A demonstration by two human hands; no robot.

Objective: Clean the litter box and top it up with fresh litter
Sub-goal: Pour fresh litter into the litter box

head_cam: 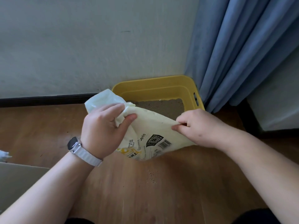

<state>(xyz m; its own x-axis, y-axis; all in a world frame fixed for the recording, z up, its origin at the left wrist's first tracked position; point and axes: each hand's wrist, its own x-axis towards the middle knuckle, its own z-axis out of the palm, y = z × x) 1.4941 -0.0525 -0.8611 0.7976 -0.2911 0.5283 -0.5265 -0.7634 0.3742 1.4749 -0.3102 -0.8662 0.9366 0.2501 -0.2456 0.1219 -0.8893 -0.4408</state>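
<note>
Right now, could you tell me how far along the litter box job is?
Grey litter already lies in the yellow litter box. In hand: the left hand and right hand grip the pale litter bag at its near side. Left, probably: clearing spilled grains off the floor.

- Pale grey wall (80, 46), from 9 to 12 o'clock, with a small dark mark (125, 31) near 12.
- Black baseboard (40, 100) at 9 o'clock, where wall meets floor.
- Blue curtain (242, 46) in folds at 1 to 2 o'clock, reaching the floor.
- Brown wood-look floor (145, 191), 4 to 9 o'clock.
- Flat grey-beige panel (19, 180) at 8 o'clock, cut by the edge.
- Crumpled pale scrap (4, 155) just above it, too little showing to name.
</note>
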